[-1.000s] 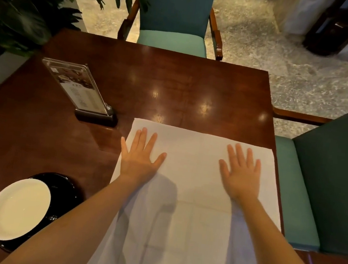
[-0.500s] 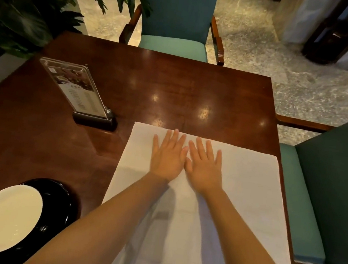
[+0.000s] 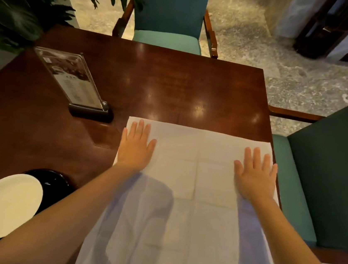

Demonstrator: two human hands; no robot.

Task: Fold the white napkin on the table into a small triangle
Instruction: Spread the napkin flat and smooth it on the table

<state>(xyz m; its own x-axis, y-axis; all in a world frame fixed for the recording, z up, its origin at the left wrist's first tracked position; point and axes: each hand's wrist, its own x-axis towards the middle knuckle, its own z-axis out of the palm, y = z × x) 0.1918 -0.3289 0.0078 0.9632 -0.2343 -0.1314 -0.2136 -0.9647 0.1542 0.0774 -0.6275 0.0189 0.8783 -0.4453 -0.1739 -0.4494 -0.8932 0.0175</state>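
The white napkin (image 3: 194,177) lies spread flat on the dark wooden table (image 3: 174,84), reaching from mid-table to the near edge, with crease lines crossing it. My left hand (image 3: 135,149) presses flat on the napkin's far left corner, fingers straight. Near the far right corner my right hand (image 3: 254,175) lies flat on the cloth too, fingers spread. Both forearms cover part of the napkin's near half.
A clear menu stand (image 3: 76,84) on a black base sits left of the napkin. A white plate (image 3: 6,206) on a black saucer is at the near left. Teal chairs stand across the table (image 3: 168,18) and at the right (image 3: 327,171). A plant (image 3: 21,1) fills the far left.
My hands were apart, came together at the napkin's middle, and have now slid outward again to its far left and right corners, smoothing the cloth.
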